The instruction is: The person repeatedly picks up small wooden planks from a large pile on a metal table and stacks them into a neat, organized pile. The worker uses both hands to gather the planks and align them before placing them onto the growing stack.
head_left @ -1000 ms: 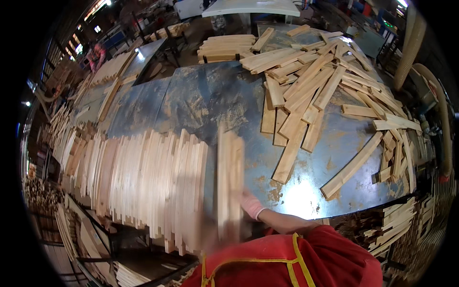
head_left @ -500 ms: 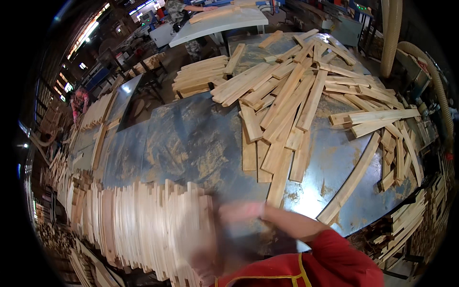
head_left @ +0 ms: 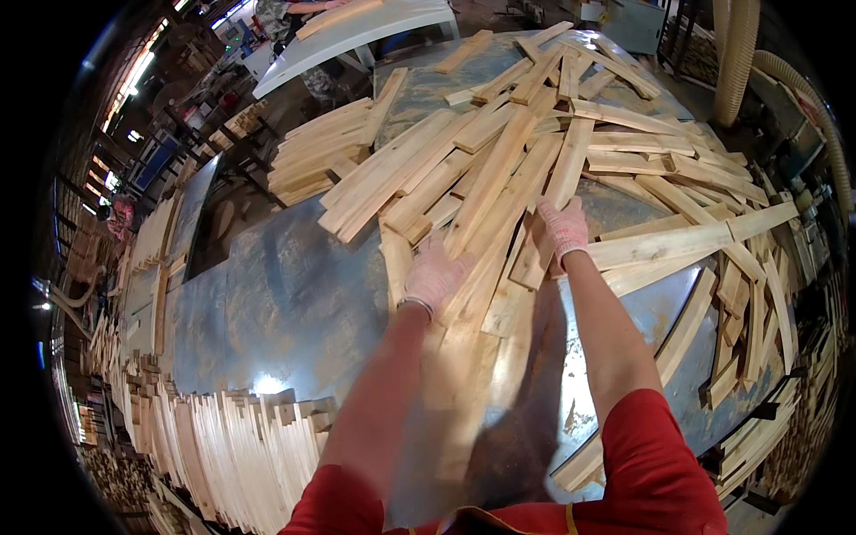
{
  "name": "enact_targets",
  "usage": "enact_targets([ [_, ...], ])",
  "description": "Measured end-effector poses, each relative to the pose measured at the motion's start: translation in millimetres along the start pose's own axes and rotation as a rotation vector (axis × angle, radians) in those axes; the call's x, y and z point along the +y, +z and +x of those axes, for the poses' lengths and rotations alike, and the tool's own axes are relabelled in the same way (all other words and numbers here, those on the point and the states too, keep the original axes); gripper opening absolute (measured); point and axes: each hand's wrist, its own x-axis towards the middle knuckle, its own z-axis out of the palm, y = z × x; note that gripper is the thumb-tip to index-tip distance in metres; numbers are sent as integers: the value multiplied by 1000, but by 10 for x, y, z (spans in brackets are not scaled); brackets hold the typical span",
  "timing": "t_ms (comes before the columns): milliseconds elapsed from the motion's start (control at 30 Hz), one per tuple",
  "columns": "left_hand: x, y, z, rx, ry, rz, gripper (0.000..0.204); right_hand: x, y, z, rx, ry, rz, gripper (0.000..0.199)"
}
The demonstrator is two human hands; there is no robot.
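Both my hands wear pale pink knit gloves and reach into a heap of loose wooden boards (head_left: 499, 187) on the metal table. My left hand (head_left: 435, 275) lies on boards at the heap's near left side, thumb spread to the right and fingers stretched forward. At the heap's near right, my right hand (head_left: 563, 230) is closed around the edge of a wooden board (head_left: 532, 259); its fingertips are partly hidden. Near left, a row of narrow wooden strips (head_left: 241, 455) stands packed side by side along the table.
Sawdust streaks the metal tabletop (head_left: 285, 276). A stack of boards (head_left: 321, 147) sits beyond its left edge. More boards (head_left: 749, 303) lie crosswise at the right. A person (head_left: 276, 18) is by a white table (head_left: 366, 31) at the back; ribbed hoses (head_left: 736, 71) hang back right.
My hands have moved from the strip row, near left, forward and right to the board heap. My view has shifted, and the row now appears lower and further left.
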Motion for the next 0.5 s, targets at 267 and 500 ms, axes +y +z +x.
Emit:
enact_targets([
  [267,-86,668,-802,-561,-254,-894,51,619,-161,-538,-405,92,735,73],
  [500,137,340,-2603,-608,-513,-1263,44,1421,-740,-2059,-967,729,1496,60],
])
